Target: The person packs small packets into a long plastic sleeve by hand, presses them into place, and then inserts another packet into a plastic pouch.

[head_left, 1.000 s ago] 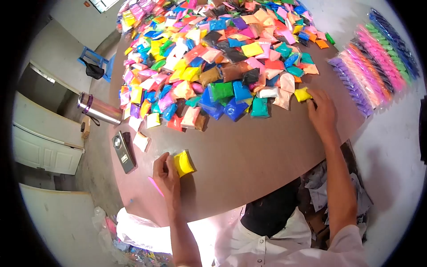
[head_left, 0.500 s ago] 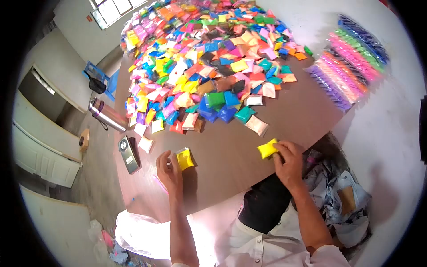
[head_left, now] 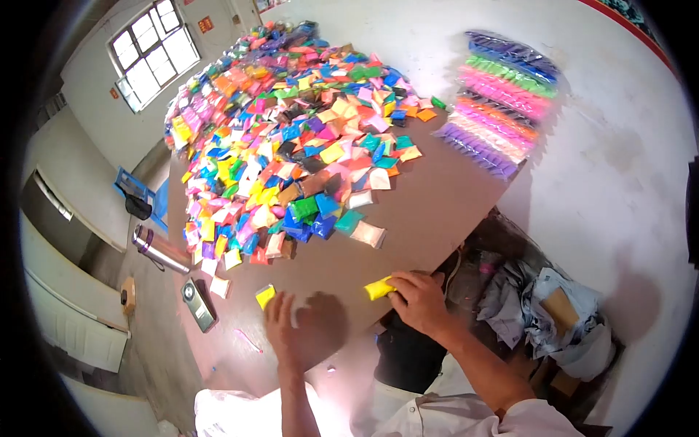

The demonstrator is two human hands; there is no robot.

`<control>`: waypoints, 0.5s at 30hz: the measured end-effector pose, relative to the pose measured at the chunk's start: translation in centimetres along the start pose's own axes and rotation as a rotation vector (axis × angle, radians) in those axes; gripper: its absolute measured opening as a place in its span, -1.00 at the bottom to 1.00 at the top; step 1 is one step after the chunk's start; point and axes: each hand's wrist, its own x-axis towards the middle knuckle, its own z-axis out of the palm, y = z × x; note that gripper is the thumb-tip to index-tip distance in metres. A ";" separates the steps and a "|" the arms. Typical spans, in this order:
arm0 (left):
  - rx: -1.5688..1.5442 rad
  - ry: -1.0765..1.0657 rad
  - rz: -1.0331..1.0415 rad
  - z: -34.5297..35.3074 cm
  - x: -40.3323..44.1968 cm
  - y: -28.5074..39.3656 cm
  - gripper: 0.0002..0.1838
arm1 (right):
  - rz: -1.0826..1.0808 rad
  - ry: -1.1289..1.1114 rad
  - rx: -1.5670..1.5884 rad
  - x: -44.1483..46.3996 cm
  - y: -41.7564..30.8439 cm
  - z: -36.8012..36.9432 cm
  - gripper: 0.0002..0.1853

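Observation:
A small yellow packet (head_left: 378, 288) is pinched between the thumb and fingers of my right hand (head_left: 421, 300), held above the front part of the brown table (head_left: 429, 218). Just beyond the fingertips of my left hand (head_left: 281, 328) lies another yellow packet (head_left: 265, 296). The left fingers are stretched out and slightly blurred, with nothing visible in them. Whether they touch that packet is hard to make out. A large heap of colourful small packets (head_left: 291, 156) covers the far side of the table, and a pale peach packet (head_left: 368, 234) lies at its near edge.
A dark phone-like device (head_left: 198, 304) and a metallic thermos (head_left: 162, 250) are on the left. A thin pink strip (head_left: 248, 340) lies near the front. Bundled rows of coloured packets (head_left: 502, 102) rest by the wall. Crumpled wrapping (head_left: 561, 313) fills a spot at lower right.
The head view has turned, shifting the scene. My left hand has moved from the left of the lying yellow packet to its near right side. My right hand still holds its yellow packet.

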 end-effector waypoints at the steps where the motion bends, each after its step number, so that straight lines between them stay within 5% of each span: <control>1: -0.072 -0.001 0.053 0.0 -0.2 2.9 -0.45 | -0.012 0.001 0.027 -0.1 0.1 0.8 -0.74; 4: -0.206 -0.208 0.215 0.0 0.7 9.3 -0.52 | -0.049 -0.089 0.052 0.3 -1.1 1.1 -0.73; 8: -0.264 -0.239 0.206 3.1 0.4 8.9 -0.63 | -0.009 -0.131 0.216 0.8 -1.3 1.4 -0.73; 13: -0.634 -0.301 -0.340 5.8 -0.3 5.8 -0.78 | 0.201 -0.182 0.543 2.4 0.8 2.5 -0.72; 15: -0.656 -0.317 -0.369 6.2 -0.3 5.4 -0.75 | 0.229 -0.205 0.606 3.1 1.6 3.3 -0.72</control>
